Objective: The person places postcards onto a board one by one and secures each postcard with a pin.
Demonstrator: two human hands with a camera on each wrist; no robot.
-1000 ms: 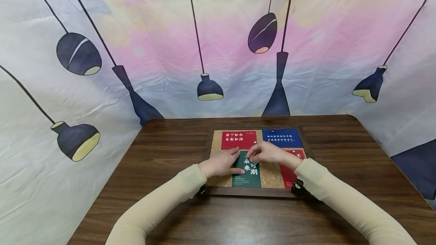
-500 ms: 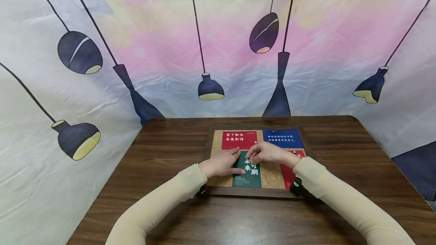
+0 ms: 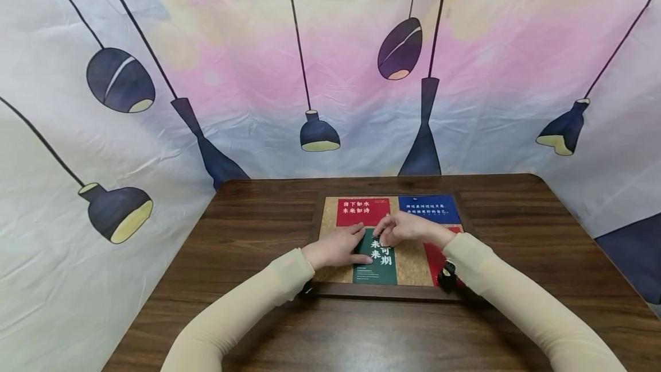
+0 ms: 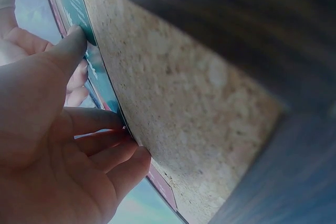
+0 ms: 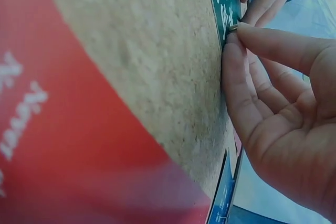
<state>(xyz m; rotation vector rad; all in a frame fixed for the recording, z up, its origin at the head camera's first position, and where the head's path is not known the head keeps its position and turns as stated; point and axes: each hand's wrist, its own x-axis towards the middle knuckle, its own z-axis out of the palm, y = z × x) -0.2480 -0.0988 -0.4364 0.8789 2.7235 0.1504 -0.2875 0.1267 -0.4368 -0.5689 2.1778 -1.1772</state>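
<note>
A green card (image 3: 374,275) with white characters lies on a cork board (image 3: 411,268). My left hand (image 3: 335,247) rests on the card's left side; its fingers are nearly straight, and the thumb and fingertips touch the card near its edge in the left wrist view. Near the card's upper part, my right hand (image 3: 405,229) pinches a small thumbtack (image 5: 233,28) between thumb and index finger. The tack's head shows brassy in the right wrist view, and its tip is hidden against the card.
The board's dark wooden frame (image 3: 382,291) sits on a brown wooden table (image 3: 258,234). A red card (image 3: 356,220) is at the board's upper left, a blue card (image 3: 428,202) at its upper right. Another red card (image 3: 435,257) lies below the blue one, partly behind my right wrist.
My right hand and forearm have shifted slightly, with the fingertips staying at the green card's upper part. The left hand stays where it was on the card.
</note>
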